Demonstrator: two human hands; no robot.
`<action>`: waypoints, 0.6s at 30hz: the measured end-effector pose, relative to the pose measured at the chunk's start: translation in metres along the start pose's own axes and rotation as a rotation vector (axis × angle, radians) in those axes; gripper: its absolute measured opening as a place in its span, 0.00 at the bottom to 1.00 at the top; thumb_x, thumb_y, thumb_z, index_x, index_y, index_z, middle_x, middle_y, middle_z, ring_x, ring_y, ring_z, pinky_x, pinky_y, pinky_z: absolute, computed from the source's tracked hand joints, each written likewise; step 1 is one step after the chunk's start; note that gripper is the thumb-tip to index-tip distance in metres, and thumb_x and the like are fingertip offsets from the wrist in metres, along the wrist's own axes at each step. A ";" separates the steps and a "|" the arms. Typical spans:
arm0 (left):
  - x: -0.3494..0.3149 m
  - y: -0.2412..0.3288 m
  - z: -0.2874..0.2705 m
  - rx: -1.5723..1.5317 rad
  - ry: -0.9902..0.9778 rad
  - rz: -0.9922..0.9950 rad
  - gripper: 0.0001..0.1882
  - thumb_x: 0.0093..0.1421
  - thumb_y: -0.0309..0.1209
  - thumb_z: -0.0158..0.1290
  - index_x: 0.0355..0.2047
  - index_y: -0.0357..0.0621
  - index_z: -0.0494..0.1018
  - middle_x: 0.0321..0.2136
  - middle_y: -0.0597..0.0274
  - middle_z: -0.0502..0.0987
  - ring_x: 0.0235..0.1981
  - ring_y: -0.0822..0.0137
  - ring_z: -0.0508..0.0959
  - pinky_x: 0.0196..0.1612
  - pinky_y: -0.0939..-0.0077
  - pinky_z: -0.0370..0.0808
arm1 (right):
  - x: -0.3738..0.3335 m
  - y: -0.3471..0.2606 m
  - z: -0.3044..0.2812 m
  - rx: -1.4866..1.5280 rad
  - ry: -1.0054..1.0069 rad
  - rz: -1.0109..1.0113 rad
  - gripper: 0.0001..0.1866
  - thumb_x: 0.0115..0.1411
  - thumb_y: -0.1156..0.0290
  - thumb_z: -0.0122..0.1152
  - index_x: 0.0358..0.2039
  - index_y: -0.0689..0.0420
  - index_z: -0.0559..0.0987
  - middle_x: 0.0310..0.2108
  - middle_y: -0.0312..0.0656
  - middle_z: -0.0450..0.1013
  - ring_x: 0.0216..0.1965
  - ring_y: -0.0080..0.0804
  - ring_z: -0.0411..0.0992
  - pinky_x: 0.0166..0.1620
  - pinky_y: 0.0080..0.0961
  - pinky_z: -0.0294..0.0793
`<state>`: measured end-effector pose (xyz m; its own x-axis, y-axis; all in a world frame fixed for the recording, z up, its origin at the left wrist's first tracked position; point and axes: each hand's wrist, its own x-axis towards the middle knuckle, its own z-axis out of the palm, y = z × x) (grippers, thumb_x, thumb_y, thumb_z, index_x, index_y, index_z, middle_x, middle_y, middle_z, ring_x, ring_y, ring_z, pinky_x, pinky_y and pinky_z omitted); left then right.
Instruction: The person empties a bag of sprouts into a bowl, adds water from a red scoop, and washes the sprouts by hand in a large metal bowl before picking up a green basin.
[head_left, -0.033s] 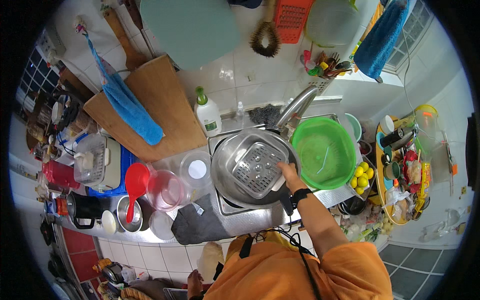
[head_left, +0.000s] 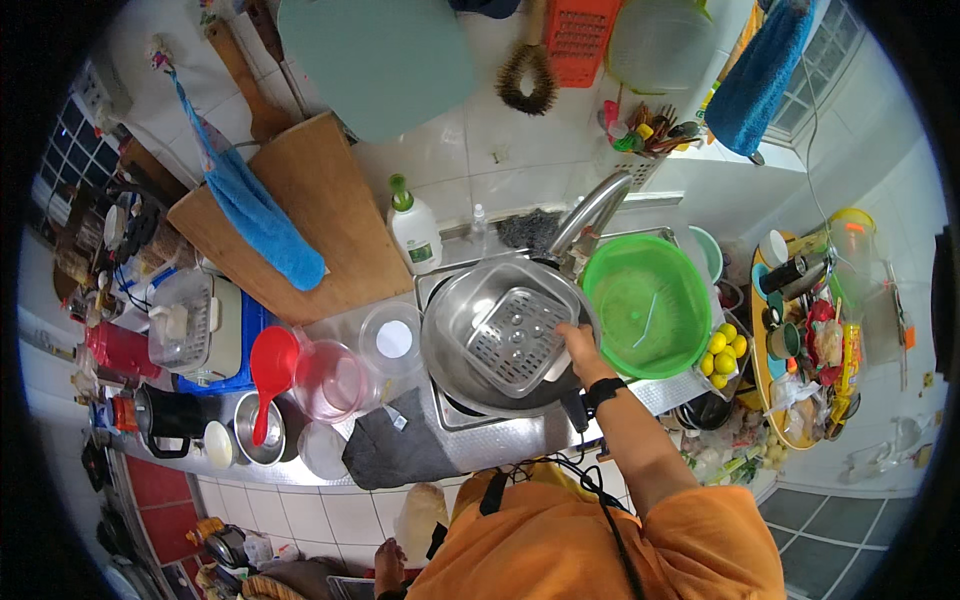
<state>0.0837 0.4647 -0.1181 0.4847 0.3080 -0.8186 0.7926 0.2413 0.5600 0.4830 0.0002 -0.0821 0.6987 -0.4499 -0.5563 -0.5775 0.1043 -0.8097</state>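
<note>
My right hand [head_left: 577,345] reaches over the sink [head_left: 450,412] and is closed on the right edge of a rectangular steel strainer [head_left: 516,345], its bottom full of small holes. The strainer sits tilted inside a large round steel basin [head_left: 445,372]. The fingers under its rim are partly hidden. At the lower edge of the picture, away from the counter, my left hand [head_left: 389,562] hangs low with its fingers slightly apart and nothing seen in it. Right of the basin stands a green plastic basin [head_left: 640,355], and the curved tap [head_left: 590,215] rises behind.
Left on the counter are a dark cloth [head_left: 395,445], clear tubs [head_left: 332,385], a red ladle-shaped scoop [head_left: 270,365] and a steel bowl [head_left: 262,425]. A white pump bottle [head_left: 415,235] stands behind. Yellow lemon-like fruits [head_left: 722,358] lie right, beside a crowded oval tray [head_left: 762,370].
The strainer and my right hand have stayed almost in place, with only a very slight shift. Nothing has been let go.
</note>
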 end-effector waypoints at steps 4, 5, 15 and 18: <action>-0.006 0.020 0.018 0.072 0.074 -0.114 0.12 0.58 0.36 0.43 0.21 0.45 0.66 0.13 0.67 0.64 0.12 0.75 0.62 0.14 0.80 0.58 | -0.009 -0.013 -0.026 -0.023 -0.024 -0.084 0.20 0.41 0.72 0.54 0.37 0.67 0.68 0.29 0.49 0.68 0.27 0.38 0.69 0.29 0.34 0.70; -0.004 0.019 0.022 0.015 0.083 -0.119 0.12 0.58 0.36 0.43 0.21 0.45 0.66 0.13 0.68 0.64 0.12 0.75 0.62 0.14 0.81 0.57 | -0.006 -0.014 -0.035 -0.019 -0.018 -0.088 0.20 0.41 0.72 0.54 0.37 0.67 0.68 0.29 0.49 0.68 0.27 0.38 0.69 0.29 0.34 0.70; -0.006 0.006 0.035 0.144 0.018 0.092 0.07 0.57 0.33 0.45 0.27 0.44 0.67 0.15 0.68 0.64 0.13 0.74 0.63 0.17 0.79 0.64 | -0.046 -0.029 -0.172 0.229 -0.287 0.019 0.27 0.40 0.78 0.49 0.47 0.61 0.67 0.26 0.43 0.68 0.25 0.33 0.67 0.23 0.27 0.68; 0.001 -0.016 0.030 -0.223 0.134 -0.056 0.07 0.57 0.34 0.46 0.25 0.46 0.66 0.14 0.69 0.64 0.12 0.74 0.63 0.15 0.82 0.62 | -0.065 -0.040 -0.213 0.267 -0.349 0.001 0.36 0.39 0.79 0.49 0.55 0.61 0.59 0.34 0.43 0.68 0.31 0.34 0.68 0.32 0.21 0.69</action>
<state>0.0824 0.4339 -0.1320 0.3769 0.4039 -0.8336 0.7085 0.4540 0.5403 0.3708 -0.1637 0.0268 0.8255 -0.1283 -0.5496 -0.4806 0.3507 -0.8038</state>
